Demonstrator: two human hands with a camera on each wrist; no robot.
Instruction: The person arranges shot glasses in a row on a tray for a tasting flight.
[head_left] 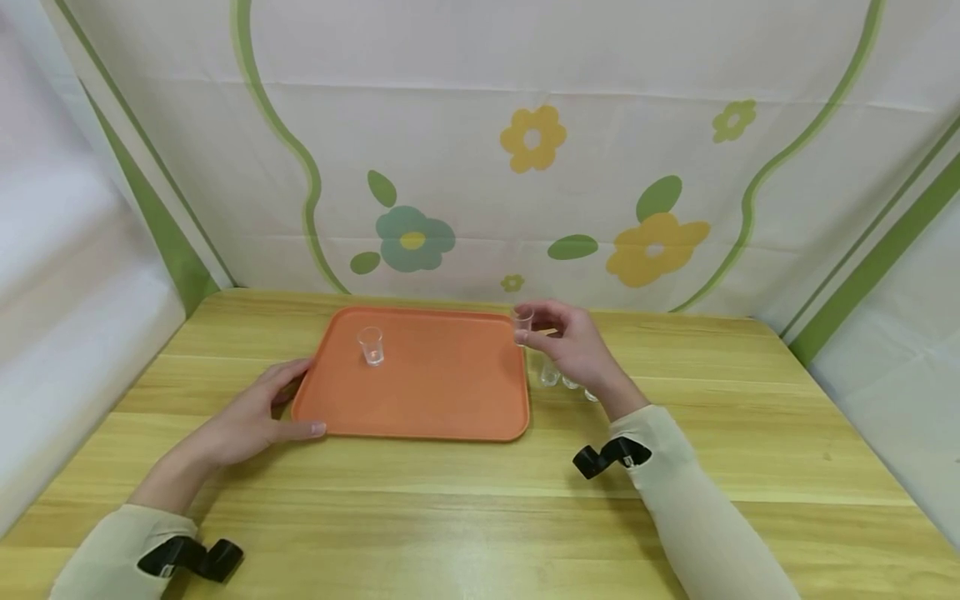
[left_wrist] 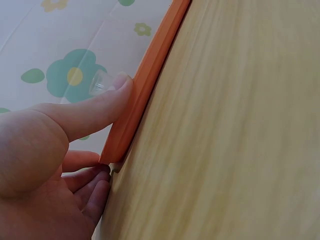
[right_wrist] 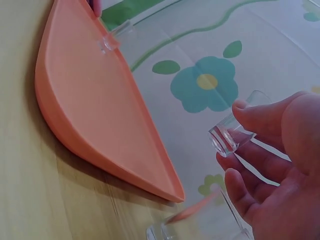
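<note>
An orange tray (head_left: 442, 392) lies flat on the wooden table. My left hand (head_left: 251, 421) holds it by the front left corner, thumb on the front rim and fingers along the left side. One small clear shot glass (head_left: 371, 348) stands upright on the tray's left part. Just over the tray's right rim, my right hand (head_left: 573, 343) pinches another clear shot glass (right_wrist: 232, 131) between thumb and fingers, raised above the table. Below that hand, several more shot glasses (head_left: 550, 375) are on the table to the right of the tray, partly hidden by the hand and wrist.
The wooden table (head_left: 480, 508) runs back to a white curtain (head_left: 465, 167) printed with flowers. White side panels (head_left: 885, 292) hang to the left and right. Black camera mounts (head_left: 611, 454) sit on both wrists.
</note>
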